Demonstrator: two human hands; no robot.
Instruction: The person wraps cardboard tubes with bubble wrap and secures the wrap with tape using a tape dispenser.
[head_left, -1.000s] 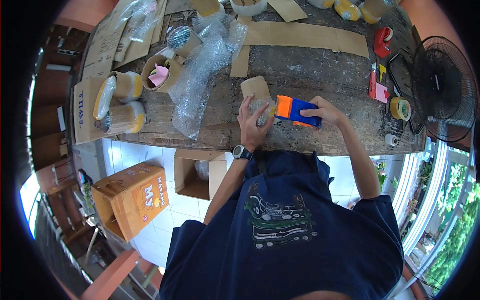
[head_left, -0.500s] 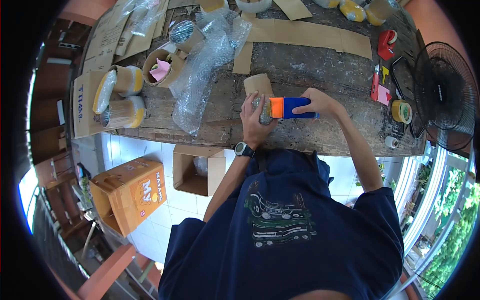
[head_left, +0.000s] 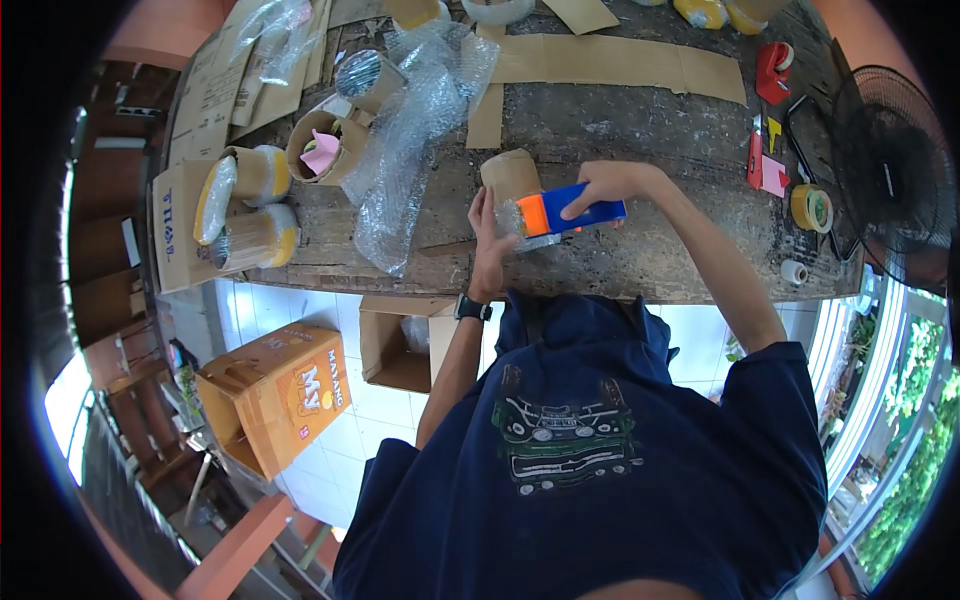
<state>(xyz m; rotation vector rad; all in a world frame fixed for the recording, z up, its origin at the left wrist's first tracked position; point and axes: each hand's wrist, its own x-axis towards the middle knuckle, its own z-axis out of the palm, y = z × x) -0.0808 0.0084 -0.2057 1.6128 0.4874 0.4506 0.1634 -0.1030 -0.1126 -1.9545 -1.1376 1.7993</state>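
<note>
A brown cardboard tube point(head_left: 511, 172), with clear bubble wrap at its near end, lies close to the table's front edge. My left hand point(head_left: 487, 245) holds that near end from the left, its fingers lying along the side and the thumb on the near face. My right hand point(head_left: 615, 180) is closed around a blue and orange tape dispenser point(head_left: 603, 212). The dispenser's orange head presses against the wrapped end of the tube, right beside my left thumb. The tape itself is hard to make out.
Bubble wrap point(head_left: 410, 150) sprawls left of the tube, near a cardboard cup point(head_left: 318, 170) holding a pink piece. Wrapped rolls point(head_left: 250, 240) stand farther left. On the right lie a red cutter point(head_left: 755, 155), a tape roll point(head_left: 811, 208) and a fan point(head_left: 890, 180). Boxes point(head_left: 290, 385) sit on the floor.
The tape dispenser has moved left and tilted across the tube's wrapped end. My left fingers have shifted from over the wrap to its left side, and my wrist has turned.
</note>
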